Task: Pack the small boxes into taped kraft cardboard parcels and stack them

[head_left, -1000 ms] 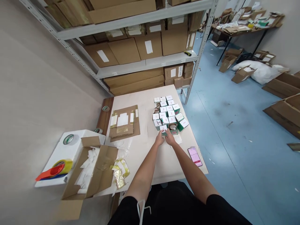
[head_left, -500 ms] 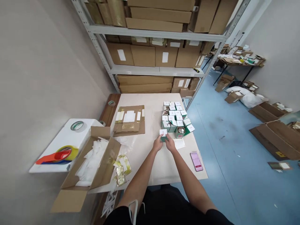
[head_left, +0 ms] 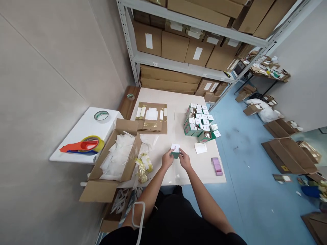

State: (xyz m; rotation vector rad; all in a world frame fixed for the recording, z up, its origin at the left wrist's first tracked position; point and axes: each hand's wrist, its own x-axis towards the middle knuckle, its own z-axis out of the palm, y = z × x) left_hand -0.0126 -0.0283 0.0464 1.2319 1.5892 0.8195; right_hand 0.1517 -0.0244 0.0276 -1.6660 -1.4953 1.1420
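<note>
Between my two hands is a small green box with a white top, held over the near part of the table. My left hand grips its left side, and my right hand has its fingers pressed on the right side. Beyond them to the right stands a tight group of similar small boxes, green-sided with white tops. One box at the front of the group is open and shows something shiny inside. A white paper slip lies just in front of that box.
Flattened cardboard lies at the back left. An open carton of white packing material stands left, near crumpled gold tape. A tape dispenser rests on a white surface. A phone lies at right; shelves stand behind.
My hands have drawn the small box away from the group, towards me and slightly left. The camera view has turned left and tilted down.
</note>
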